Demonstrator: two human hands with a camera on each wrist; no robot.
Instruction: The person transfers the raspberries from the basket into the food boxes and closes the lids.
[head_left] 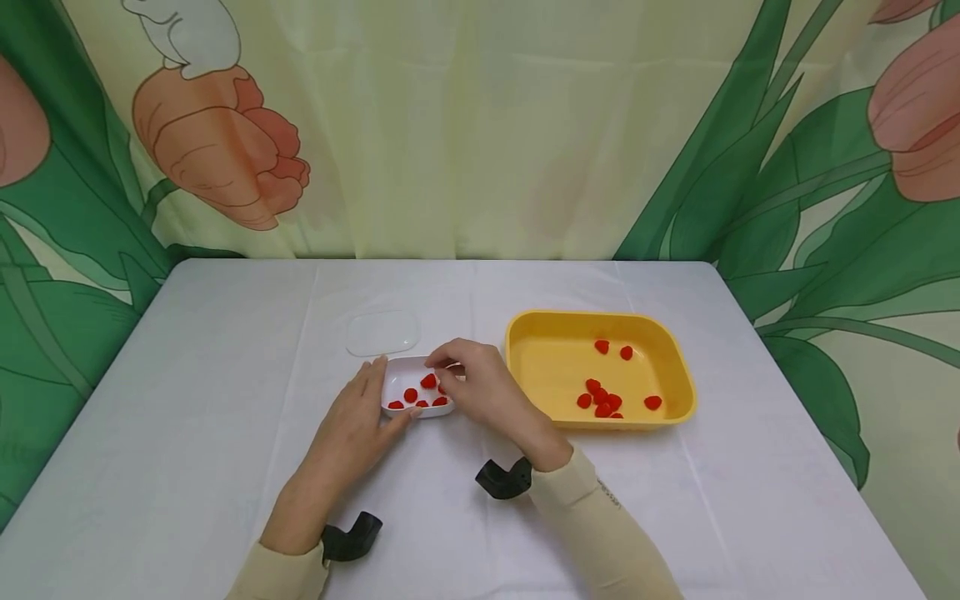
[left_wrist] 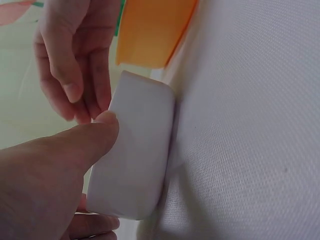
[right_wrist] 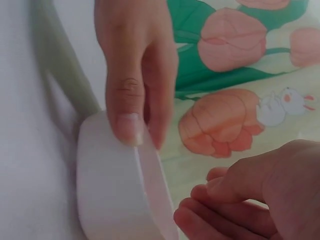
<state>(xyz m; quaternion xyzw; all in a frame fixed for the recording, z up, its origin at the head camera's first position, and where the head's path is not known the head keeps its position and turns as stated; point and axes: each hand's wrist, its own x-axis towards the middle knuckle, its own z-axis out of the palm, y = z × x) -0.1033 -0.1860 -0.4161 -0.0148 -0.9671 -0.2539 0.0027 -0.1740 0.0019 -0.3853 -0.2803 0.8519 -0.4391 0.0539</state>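
Observation:
A small white box (head_left: 407, 369) holds several small red berry-like pieces (head_left: 410, 394). My left hand (head_left: 350, 433) grips this box, thumb on its near rim and fingers along its left side; the left wrist view shows the thumb (left_wrist: 95, 137) over the edge of the white wall (left_wrist: 132, 155). Above the box's right end hovers my right hand (head_left: 487, 387), its fingers loosely bent. Nothing shows between its thumb and fingers (right_wrist: 200, 220) in the right wrist view. A yellow tray (head_left: 547, 367) to the right contains more red pieces (head_left: 600, 395), some clustered, others scattered.
Behind the white box lies a clear, rounded lid (head_left: 382, 333). A white cloth (head_left: 225, 400) covers the table, and a printed curtain (head_left: 465, 133) hangs at its far edge. The yellow tray's raised wall stands close to the right hand.

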